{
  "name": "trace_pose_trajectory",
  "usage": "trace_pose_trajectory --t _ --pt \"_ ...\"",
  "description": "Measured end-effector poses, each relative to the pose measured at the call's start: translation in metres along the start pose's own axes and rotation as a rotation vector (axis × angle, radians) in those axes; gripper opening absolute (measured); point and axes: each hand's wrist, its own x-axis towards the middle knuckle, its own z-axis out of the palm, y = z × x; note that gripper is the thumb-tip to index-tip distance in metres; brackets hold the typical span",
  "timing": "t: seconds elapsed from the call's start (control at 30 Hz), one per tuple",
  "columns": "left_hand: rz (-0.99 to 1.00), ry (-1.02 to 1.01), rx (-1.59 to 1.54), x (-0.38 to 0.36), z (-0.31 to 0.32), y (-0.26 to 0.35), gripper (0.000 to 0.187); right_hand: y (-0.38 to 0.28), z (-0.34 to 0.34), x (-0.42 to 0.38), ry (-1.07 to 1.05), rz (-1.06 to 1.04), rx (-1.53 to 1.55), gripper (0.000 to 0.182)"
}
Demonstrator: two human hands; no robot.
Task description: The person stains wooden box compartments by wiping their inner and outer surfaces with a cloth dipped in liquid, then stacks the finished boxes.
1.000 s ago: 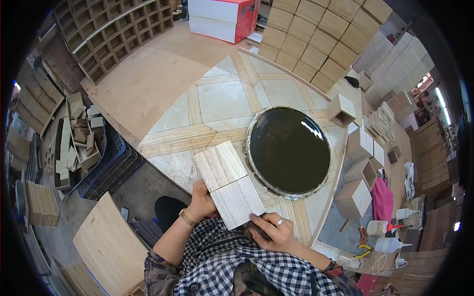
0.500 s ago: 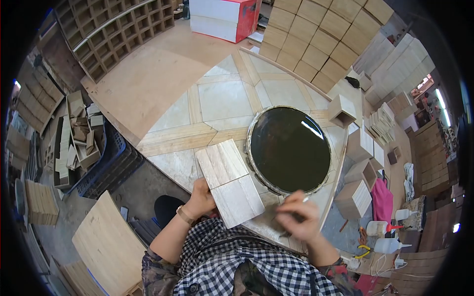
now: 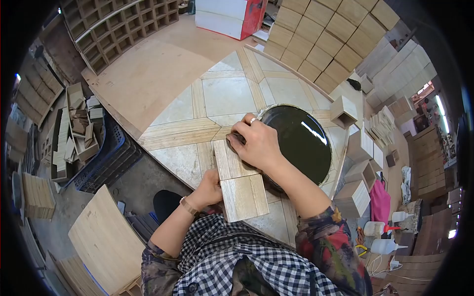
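Right hand (image 3: 257, 140), ringed: fingers curled downward at the far end of a pale, streaked wooden block (image 3: 244, 197), box-shaped, with a seam across its middle; anything pinched beneath them is hidden, so cannot tell whether they grasp. Left hand (image 3: 211, 187): fingers wrapped on the block's 9 o'clock side, apparently gripping it, tips partly out of sight. Both hands at the piece, left at its flank, right at its top end. From the right fingers the block runs away toward 5 to 6 o'clock, long axis roughly 11 to 5; most of its length lies between those fingers and the black-and-white checked cloth apron (image 3: 217, 276). Block sits at the near margin of the worktop (image 3: 224, 96), inlaid with pale stone-look tiles and wood strips; its lower end reaches toward the apron. Cannot tell if it touches the surface. At 2 o'clock, a round, glossy dark disc (image 3: 301, 143) with a pale crusted rim, right forearm crossing its near-left part: tight on that side. Tiles and strips show from 10 through 12. Farther out: open-ended pale wooden box (image 3: 342, 109) at 2, tall stack of tan wooden blocks (image 3: 321, 39) at 1, blue plastic crate (image 3: 111, 153) between 9 and 10, beyond the worktop edge.
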Motion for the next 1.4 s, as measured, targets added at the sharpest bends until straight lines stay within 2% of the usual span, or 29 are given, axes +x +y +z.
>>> trace_pose_trajectory --t 0.1,0.23,0.33,0.4,0.47,0.57,0.6,0.63,0.67,0.7,0.73,0.77,0.83,0.9,0.97,1.07,1.13,1.23,1.3,1.33,1.4 --pt "0.009 0.002 -0.055 0.000 0.000 0.006 0.025 -0.035 -0.029 -0.035 -0.232 -0.102 0.036 0.013" --pt "-0.006 -0.018 -0.079 -0.001 0.000 0.001 0.031 -0.075 -0.073 -0.096 -0.328 -0.304 0.266 0.014" --pt "-0.010 -0.033 0.000 -0.001 -0.003 0.002 0.033 -0.060 -0.066 -0.079 -0.315 -0.337 0.173 0.014" --pt "0.024 -0.038 0.071 -0.001 -0.004 0.013 0.030 -0.038 -0.032 -0.046 -0.227 -0.231 0.009 0.014" --pt "0.059 0.008 0.053 0.001 0.000 0.006 0.029 -0.024 -0.004 0.002 -0.147 -0.052 0.044 0.019" --pt "0.072 0.022 0.025 0.002 0.001 -0.003 0.029 -0.012 0.028 0.031 -0.164 0.015 0.090 0.016" --pt "0.069 0.023 0.042 0.001 0.000 -0.009 0.029 -0.025 0.018 0.025 -0.190 0.010 0.046 0.015" --pt "0.068 0.024 0.056 -0.001 0.000 -0.012 0.030 -0.034 0.012 0.008 -0.186 -0.083 0.110 0.013" --pt "0.222 0.327 -0.060 -0.004 0.013 -0.012 0.030 -0.049 -0.003 -0.016 -0.317 -0.163 0.123 0.010" --pt "0.156 0.229 -0.006 -0.006 0.011 -0.010 0.030 -0.057 -0.011 -0.041 -0.277 -0.307 0.126 0.010" --pt "0.102 0.120 0.049 -0.003 0.003 -0.007 0.031 -0.069 -0.032 -0.060 -0.336 -0.359 0.325 0.014" --pt "0.052 0.007 0.108 0.001 -0.002 -0.005 0.031 -0.081 -0.048 -0.080 -0.398 -0.317 0.382 0.013" --pt "0.108 0.027 0.084 0.003 0.001 -0.011 0.031 -0.087 -0.072 -0.094 -0.345 -0.316 0.331 0.017" --pt "0.072 0.043 -0.045 0.000 0.004 0.001 0.030 -0.070 -0.072 -0.089 -0.329 -0.266 0.242 0.016" --pt "0.030 0.023 -0.066 0.000 0.003 0.005 0.032 -0.051 -0.052 -0.061 -0.173 -0.197 0.091 0.015" --pt "0.022 0.008 -0.068 0.000 0.002 0.001 0.033 -0.035 -0.007 -0.014 -0.076 -0.074 0.033 0.015" --pt "0.002 -0.009 -0.023 -0.001 0.000 -0.001 0.031 -0.036 0.002 -0.003 -0.100 -0.076 0.055 0.015" --pt "0.257 0.188 0.386 -0.004 0.005 -0.010 0.033 -0.061 -0.008 -0.023 -0.219 -0.168 0.144 0.014" --pt "-0.108 0.039 -0.341 -0.005 0.000 -0.004 0.031 -0.080 -0.041 -0.058 -0.316 -0.281 0.281 0.014" --pt "0.038 0.074 -0.021 0.000 0.001 -0.022 0.026 -0.085 -0.054 -0.073 -0.342 -0.262 0.291 0.013" --pt "0.044 0.086 0.016 -0.001 0.004 -0.006 0.024 -0.080 -0.071 -0.098 -0.315 -0.223 0.284 0.013"
